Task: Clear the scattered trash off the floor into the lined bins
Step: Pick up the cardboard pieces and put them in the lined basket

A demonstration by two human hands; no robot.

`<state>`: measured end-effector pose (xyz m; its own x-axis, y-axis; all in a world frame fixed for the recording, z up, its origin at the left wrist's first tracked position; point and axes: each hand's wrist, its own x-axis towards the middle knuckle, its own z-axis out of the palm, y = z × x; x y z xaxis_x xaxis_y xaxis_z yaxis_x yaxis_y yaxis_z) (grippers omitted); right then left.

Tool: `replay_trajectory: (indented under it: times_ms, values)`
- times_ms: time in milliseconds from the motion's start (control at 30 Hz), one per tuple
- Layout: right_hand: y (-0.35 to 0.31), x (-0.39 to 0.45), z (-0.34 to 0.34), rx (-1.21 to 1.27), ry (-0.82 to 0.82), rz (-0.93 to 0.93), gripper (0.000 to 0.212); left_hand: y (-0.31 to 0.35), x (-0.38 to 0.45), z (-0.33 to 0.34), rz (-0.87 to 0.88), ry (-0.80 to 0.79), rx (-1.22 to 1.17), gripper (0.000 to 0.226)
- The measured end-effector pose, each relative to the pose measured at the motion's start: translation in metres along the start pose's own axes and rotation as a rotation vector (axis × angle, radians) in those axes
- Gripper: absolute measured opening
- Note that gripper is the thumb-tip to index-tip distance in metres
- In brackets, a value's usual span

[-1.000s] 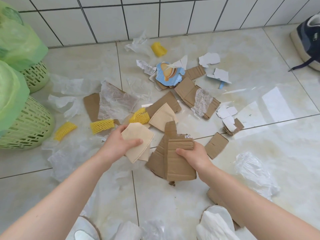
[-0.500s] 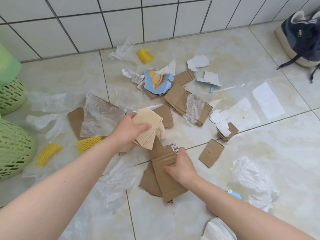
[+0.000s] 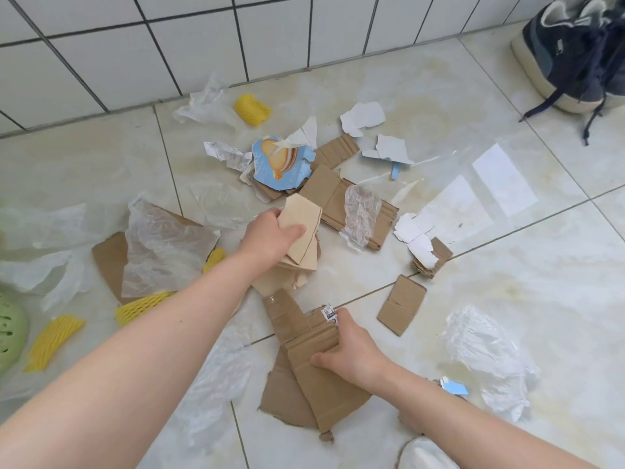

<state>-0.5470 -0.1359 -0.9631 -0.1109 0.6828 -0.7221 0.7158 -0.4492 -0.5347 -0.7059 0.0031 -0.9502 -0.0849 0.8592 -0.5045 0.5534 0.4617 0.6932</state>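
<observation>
Our left hand (image 3: 270, 236) is closed on a bundle of tan paper pieces (image 3: 302, 231), thumb across the top sheet; our right hand (image 3: 351, 350) pinches a stack of brown cardboard (image 3: 314, 377), thumb on its upper face. Just beyond the left-hand bundle lie a cardboard strip (image 3: 338, 201) under crumpled clear film and a blue printed wrapper (image 3: 280, 164). Right of the right hand rest a small cardboard flap (image 3: 402, 304) and a white plastic bag (image 3: 483, 353). Left of the left forearm lie yellow foam nets (image 3: 50, 338); the green bin (image 3: 10, 333) shows at the far left edge.
</observation>
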Motion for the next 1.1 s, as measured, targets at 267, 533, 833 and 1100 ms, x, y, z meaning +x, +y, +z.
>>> replay_trajectory:
  times_ms: [267, 533, 833, 1100]
  values:
    - [0.004, 0.003, -0.008, 0.002, -0.048, -0.006, 0.048, -0.009, 0.005, 0.008, -0.017, -0.072, 0.424, 0.056]
    - [-0.004, -0.002, -0.009, 0.008, -0.080, -0.017, 0.054, -0.012, -0.003, -0.001, -0.041, -0.068, 0.184, 0.045]
    - [-0.018, -0.018, -0.016, 0.018, -0.084, -0.067, 0.050, -0.021, -0.021, -0.026, -0.083, 0.007, -0.189, 0.042]
    - [-0.040, -0.034, -0.025, 0.095, -0.097, -0.100, 0.061, -0.040, -0.051, -0.069, -0.083, 0.126, -0.451, 0.033]
